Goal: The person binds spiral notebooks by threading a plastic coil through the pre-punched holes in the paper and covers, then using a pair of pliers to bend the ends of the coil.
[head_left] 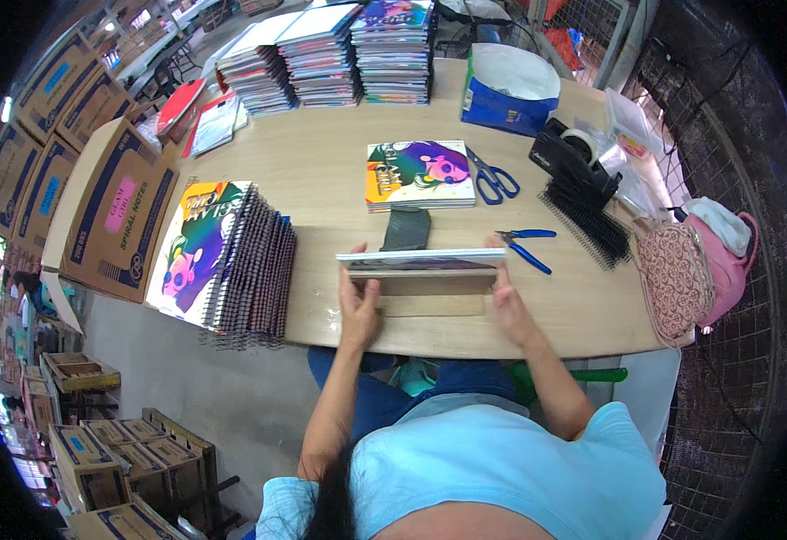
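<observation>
Between both palms I hold a thin stack of notebook sheets (422,259) on edge above the near part of the table. My left hand (358,304) closes around its left end, thumb toward me. On the right end my right hand (510,306) presses, some of its fingers hidden behind the stack. Under and in front of it shows a pale wooden block (434,306). Just beyond lies a dark grey pad (407,229), and past that a few flat notebooks (420,175) with a colourful illustrated cover.
Spiral-bound notebooks (231,261) are piled at the left, beside a cardboard box (119,211). Blue-handled cutters (530,248), scissors (494,178), black spiral coils (589,218) and a tape dispenser (576,162) lie right. Tall notebook stacks (321,67) and a cut-open blue container (508,103) stand far back.
</observation>
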`<state>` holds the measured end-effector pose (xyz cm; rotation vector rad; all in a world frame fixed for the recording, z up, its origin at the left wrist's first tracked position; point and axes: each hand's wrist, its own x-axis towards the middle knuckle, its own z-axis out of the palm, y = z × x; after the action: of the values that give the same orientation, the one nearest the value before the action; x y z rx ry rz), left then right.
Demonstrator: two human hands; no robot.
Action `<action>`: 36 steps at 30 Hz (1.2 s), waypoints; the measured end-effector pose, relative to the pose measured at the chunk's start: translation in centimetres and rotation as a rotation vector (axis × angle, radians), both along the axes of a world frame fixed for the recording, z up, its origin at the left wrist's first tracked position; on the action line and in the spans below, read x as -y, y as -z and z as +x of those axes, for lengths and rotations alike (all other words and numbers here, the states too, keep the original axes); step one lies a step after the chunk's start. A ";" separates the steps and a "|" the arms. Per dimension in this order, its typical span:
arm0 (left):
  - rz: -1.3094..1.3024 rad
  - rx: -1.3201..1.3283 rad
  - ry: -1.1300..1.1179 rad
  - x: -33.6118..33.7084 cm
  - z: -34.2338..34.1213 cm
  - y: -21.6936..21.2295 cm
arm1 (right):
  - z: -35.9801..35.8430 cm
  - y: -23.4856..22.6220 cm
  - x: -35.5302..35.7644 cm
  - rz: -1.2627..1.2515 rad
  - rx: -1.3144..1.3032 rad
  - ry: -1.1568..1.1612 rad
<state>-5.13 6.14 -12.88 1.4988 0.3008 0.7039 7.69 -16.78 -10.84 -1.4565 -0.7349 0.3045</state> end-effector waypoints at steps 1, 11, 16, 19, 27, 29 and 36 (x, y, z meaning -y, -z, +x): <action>-0.072 -0.015 0.023 -0.6 -0.3 -0.2 | 1.6 -0.3 0.7 0.036 -0.073 -0.146; 1.062 0.184 -0.487 4.8 -0.1 -10.4 | 15.2 0.0 3.9 -1.194 0.806 0.683; 1.172 0.008 -0.062 7.0 4.7 -13.3 | 14.0 -2.3 4.5 -0.563 0.807 0.380; 1.076 -0.008 -0.006 6.7 6.2 -11.8 | 10.6 -7.4 3.5 -0.393 0.791 0.134; 1.017 0.024 0.030 7.1 6.3 -12.3 | 7.1 -10.0 1.6 -0.175 0.390 -0.164; 1.019 0.027 0.032 7.0 6.3 -12.4 | 7.2 -9.8 1.3 -0.112 0.432 -0.168; 1.028 0.037 0.021 7.1 6.4 -12.3 | 7.1 -9.7 0.9 -0.063 0.472 -0.178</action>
<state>1.23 -0.95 -0.63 2.4431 -0.1506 0.9269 14.79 -17.71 -1.16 -1.5429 -1.2492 0.1172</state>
